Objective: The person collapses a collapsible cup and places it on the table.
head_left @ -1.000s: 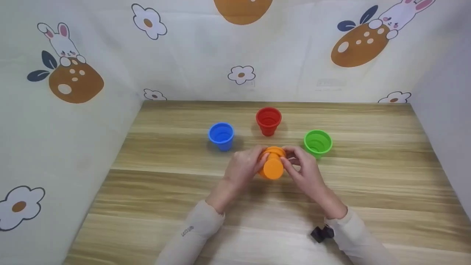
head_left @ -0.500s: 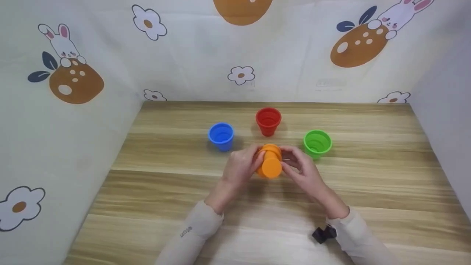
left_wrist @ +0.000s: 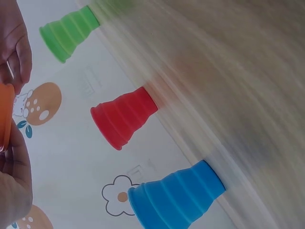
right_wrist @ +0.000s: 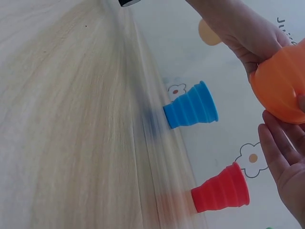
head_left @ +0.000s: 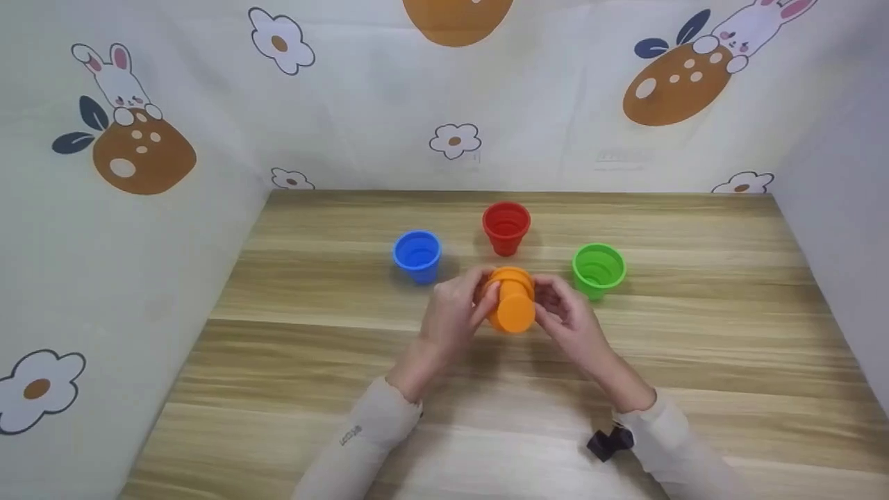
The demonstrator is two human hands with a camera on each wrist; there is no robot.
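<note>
Both hands hold an orange collapsible cup [head_left: 516, 314] above the table, its round base turned toward the head camera. My left hand [head_left: 450, 312] grips its left side, with the thumb across the front. On the other side my right hand [head_left: 573, 316] has its thumb and fingertips at the cup wall. In the right wrist view the right hand [right_wrist: 288, 164] reaches under the orange cup [right_wrist: 281, 83], thumb on its side. Beyond the hands stand a blue cup [head_left: 417, 253], a red cup [head_left: 506, 226] and a green cup [head_left: 599, 271], all upright with ribbed walls.
The wood-grain table [head_left: 298, 389] is bounded by a patterned cloth wall [head_left: 368, 104] at the back and sides. A small black object [head_left: 610, 442] is beside the right sleeve [head_left: 667, 430].
The orange cup has shifted slightly away from the body, and its base has turned a little. The right fingers have shifted along its side. The three standing cups have not moved.
</note>
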